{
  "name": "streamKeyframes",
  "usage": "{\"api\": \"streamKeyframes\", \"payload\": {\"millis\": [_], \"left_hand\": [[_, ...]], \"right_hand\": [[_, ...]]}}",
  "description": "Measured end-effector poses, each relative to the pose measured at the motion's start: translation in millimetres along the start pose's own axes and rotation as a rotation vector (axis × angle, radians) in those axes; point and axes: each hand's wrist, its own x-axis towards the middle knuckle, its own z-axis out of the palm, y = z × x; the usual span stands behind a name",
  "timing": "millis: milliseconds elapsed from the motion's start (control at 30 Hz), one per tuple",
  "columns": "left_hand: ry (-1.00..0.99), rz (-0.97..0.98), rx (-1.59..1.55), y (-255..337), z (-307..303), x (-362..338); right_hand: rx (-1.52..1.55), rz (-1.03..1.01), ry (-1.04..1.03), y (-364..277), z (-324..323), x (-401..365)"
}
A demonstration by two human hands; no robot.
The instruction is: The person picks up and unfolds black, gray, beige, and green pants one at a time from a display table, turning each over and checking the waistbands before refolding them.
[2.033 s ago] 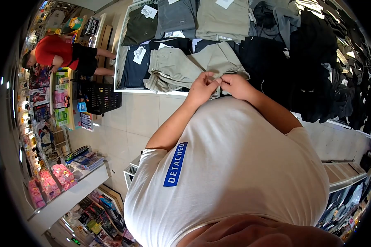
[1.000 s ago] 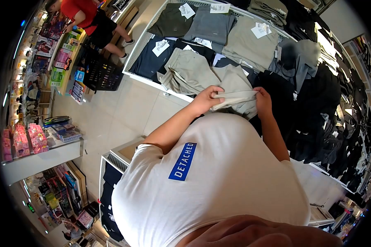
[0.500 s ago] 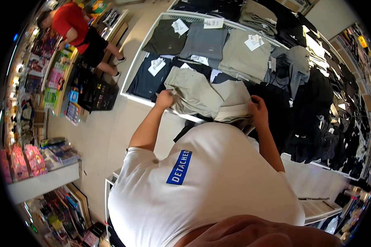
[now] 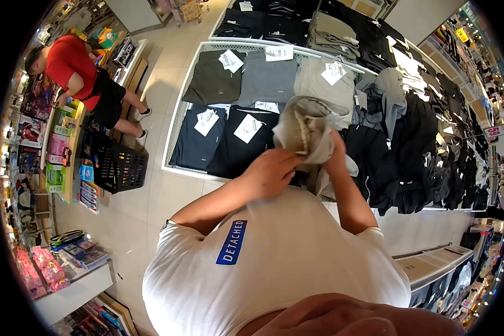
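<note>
Close to my chest I hold a pair of beige pants (image 4: 303,126), bunched up, with the waist opening turned toward me. My left hand (image 4: 275,171) is closed at the lower left edge of the fabric, its fingertips partly hidden. On the right side, my right hand (image 4: 335,152) grips the cloth. Part of the pants hangs below my hands in front of my shirt. Just beyond my left hand, folded black pants (image 4: 235,143) with a white tag lie on the display table (image 4: 176,126).
Folded dark green (image 4: 213,78), grey (image 4: 269,78) and beige garments (image 4: 313,78) lie in the back row. Loose black clothes (image 4: 375,162) are heaped to the right. A person in a red shirt (image 4: 73,64) stands at left shelves, near a black basket (image 4: 120,165).
The beige pants have come up off the table toward my chest, bunched with the waist opening showing. My left hand has moved right, closer to my right hand. The black pants beneath are uncovered.
</note>
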Motion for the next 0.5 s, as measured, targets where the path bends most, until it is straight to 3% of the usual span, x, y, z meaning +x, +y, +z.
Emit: {"api": "streamKeyframes", "payload": {"millis": [33,100,133,167,233,300,333,367,433,500], "left_hand": [[0.006,0.001,-0.001,-6,-7,-7],[0.013,-0.167,-0.048,-17,-20,-24],[-0.012,-0.203,-0.078,-28,-21,-36],[-0.016,-0.202,-0.077,-38,-21,-46],[-0.217,-0.314,0.052,-61,-20,-67],[-0.251,-0.341,0.12,-89,-14,-90],[-0.276,-0.372,0.186,-102,-12,-101],[-0.287,-0.363,0.19,-113,-13,-112],[-0.33,-0.442,0.294,-133,-14,-131],[-0.429,-0.551,0.35,-149,-14,-149]], "right_hand": [[0.353,0.152,0.088,8,-19,18],[-0.377,-0.206,0.28,-37,-15,38],[-0.524,-0.373,0.341,-56,-25,55],[-0.479,-0.434,0.4,-93,-16,67],[-0.437,-0.599,0.552,-136,-25,99],[-0.491,-0.675,0.723,-189,-13,109],[-0.68,-0.728,0.776,-208,-11,112],[-0.696,-0.882,0.755,-217,-18,124],[-0.746,-0.988,0.741,-217,-22,138],[-0.35,-0.93,0.681,-187,-53,172]]}}
